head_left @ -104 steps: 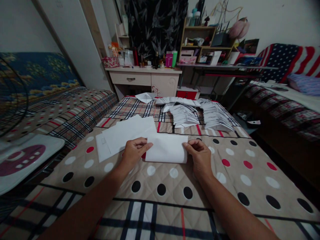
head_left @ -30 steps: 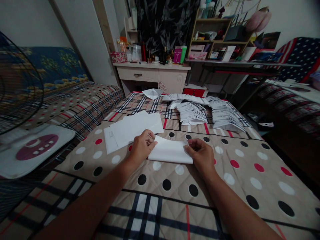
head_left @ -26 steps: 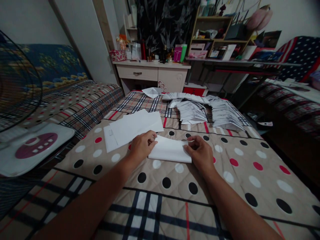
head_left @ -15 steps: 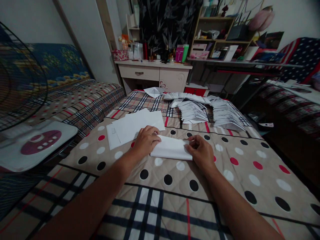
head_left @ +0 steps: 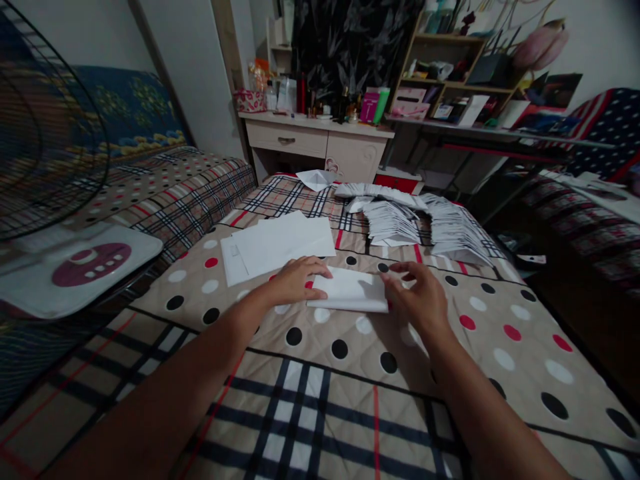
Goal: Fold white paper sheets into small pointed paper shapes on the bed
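A folded sheet of white paper (head_left: 350,290) lies crosswise on the bedspread between my hands. My left hand (head_left: 296,280) rests at its left end, thumb and fingers apart, fingertips touching the paper. At the other end, my right hand (head_left: 419,293) has its thumb and forefinger closed on the paper's right edge; the other fingers are curled and partly hidden. Just beyond my left hand lie several flat white sheets (head_left: 283,243), overlapping. Farther back are rows of folded white papers (head_left: 393,223), with another row of folded papers (head_left: 457,230) to their right.
The bedspread (head_left: 340,400) has dots and plaid bands. A single folded paper (head_left: 316,179) lies near the bed's far edge. On the left stand a fan (head_left: 50,127) and a white board-like surface (head_left: 30,280). A cluttered dresser (head_left: 310,143) and a shelf unit (head_left: 450,87) stand behind.
The view has shifted slightly. My left hand has spread its thumb away from the fingers at the paper's left end. My right hand has lifted a little at the right edge.
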The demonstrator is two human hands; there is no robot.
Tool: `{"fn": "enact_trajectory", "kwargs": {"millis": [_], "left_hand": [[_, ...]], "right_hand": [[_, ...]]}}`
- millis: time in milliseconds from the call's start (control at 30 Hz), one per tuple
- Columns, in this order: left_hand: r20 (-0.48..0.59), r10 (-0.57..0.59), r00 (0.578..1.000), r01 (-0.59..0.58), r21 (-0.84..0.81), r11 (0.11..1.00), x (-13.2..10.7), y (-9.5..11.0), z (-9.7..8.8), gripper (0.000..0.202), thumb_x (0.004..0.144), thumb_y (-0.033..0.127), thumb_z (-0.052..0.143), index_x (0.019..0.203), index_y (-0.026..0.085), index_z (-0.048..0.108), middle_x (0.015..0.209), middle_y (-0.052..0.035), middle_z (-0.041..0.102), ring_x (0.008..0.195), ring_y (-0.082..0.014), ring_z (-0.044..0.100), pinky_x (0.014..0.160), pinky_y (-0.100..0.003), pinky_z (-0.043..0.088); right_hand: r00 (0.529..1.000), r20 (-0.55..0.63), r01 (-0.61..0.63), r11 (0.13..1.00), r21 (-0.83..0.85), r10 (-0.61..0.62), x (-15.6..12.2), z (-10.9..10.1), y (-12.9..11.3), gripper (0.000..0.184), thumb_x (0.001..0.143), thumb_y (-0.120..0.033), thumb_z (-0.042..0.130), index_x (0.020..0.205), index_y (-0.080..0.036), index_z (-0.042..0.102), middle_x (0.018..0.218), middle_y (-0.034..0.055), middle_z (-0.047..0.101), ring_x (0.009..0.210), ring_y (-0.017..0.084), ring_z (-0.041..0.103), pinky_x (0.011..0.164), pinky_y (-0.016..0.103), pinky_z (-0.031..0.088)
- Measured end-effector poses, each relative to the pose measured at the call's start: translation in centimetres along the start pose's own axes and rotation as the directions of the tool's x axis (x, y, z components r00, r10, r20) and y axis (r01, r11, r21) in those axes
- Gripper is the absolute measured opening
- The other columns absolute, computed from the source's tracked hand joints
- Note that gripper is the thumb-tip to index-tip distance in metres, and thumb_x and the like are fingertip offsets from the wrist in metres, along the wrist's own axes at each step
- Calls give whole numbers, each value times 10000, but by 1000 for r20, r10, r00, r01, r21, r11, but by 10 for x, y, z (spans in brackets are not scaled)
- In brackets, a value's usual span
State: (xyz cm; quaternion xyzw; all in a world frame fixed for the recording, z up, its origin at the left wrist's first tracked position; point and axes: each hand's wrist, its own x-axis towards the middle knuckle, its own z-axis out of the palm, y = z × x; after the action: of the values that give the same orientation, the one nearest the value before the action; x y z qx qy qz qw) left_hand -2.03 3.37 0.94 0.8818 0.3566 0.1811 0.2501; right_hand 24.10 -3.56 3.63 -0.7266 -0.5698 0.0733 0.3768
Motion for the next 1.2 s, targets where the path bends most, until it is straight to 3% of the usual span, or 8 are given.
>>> {"fn": "enact_trajectory", "kwargs": {"millis": [100, 200, 367, 533, 767, 933, 1033, 1200], "left_hand": [[-28, -38, 999, 40, 104, 994, 1, 5, 7, 529, 679, 453, 775, 1146, 268, 609, 1290, -44, 554, 1233, -280, 480, 1047, -443, 366], [-77, -96, 992, 110, 219, 969, 4, 4, 20, 505, 724, 433, 730, 1171, 252, 580, 1280, -62, 546, 1213, -297, 482, 1035, -442, 364], [-110, -151, 982, 181, 346, 921, 7, -2, 37, 517, 896, 324, 523, 1380, 178, 415, 1338, -120, 512, 1233, -328, 461, 1029, -448, 330], [-90, -115, 989, 138, 331, 934, 2, 7, 27, 514, 841, 396, 579, 1312, 238, 446, 1305, -69, 529, 1200, -273, 472, 972, -408, 372], [-61, -76, 995, 88, 223, 971, -2, 11, 13, 659, 598, 582, 782, 1126, 262, 551, 1256, -44, 537, 1182, -287, 468, 971, -431, 364], [-41, -114, 993, 121, 276, 954, 0, 39, 6, 442, 745, 424, 742, 1117, 237, 595, 1213, -52, 574, 1158, -292, 494, 964, -463, 386], [-86, -51, 995, 73, 287, 955, 10, 82, 24, 261, 840, 306, 654, 1080, 207, 628, 1224, -81, 575, 1196, -301, 486, 1019, -488, 372], [-122, 155, 980, -156, 3, 988, 42, 119, 83, 588, 898, 383, 564, 1416, 150, 414, 1448, -152, 426, 1369, -263, 379, 1161, -376, 315]], "right_hand": [[971, -46, 239, 960, 148, -235, -15, 2, -42, 236, 805, -409, 621, 913, -209, 683, 990, 75, 680, 949, 246, 607, 819, 378, 469], [912, 80, 361, 880, 310, -402, -39, 29, -83, 351, 859, -431, 576, 1111, -194, 631, 1168, 102, 646, 1101, 246, 578, 966, 400, 449], [937, 255, 191, 962, 195, -238, -58, 85, -104, 697, 927, -531, 454, 1456, -84, 371, 1535, 196, 334, 1455, 308, 232, 1164, 512, 219], [927, 344, 154, 988, 13, -150, -58, 91, -80, 822, 929, -624, 355, 1516, -57, 250, 1590, 193, 196, 1489, 316, 93, 1184, 537, 128], [877, 399, 402, 863, -305, -267, -59, 39, -5, 651, 985, -450, 306, 1510, -66, 280, 1592, 159, 178, 1487, 283, 127, 1184, 535, 141], [877, 379, 452, 778, -436, -296, -58, 23, 20, 571, 998, -330, 279, 1504, -66, 295, 1581, 142, 226, 1474, 286, 193, 1165, 552, 210], [873, 346, 477, 753, -454, -344, -60, 25, 21, 560, 986, -307, 307, 1483, -49, 334, 1563, 169, 278, 1457, 305, 238, 1144, 567, 251], [820, 336, 572, 695, -436, -463, -64, 27, 32, 517, 897, -254, 459, 1380, -74, 504, 1458, 193, 464, 1411, 360, 309, 1145, 593, 214]]}}
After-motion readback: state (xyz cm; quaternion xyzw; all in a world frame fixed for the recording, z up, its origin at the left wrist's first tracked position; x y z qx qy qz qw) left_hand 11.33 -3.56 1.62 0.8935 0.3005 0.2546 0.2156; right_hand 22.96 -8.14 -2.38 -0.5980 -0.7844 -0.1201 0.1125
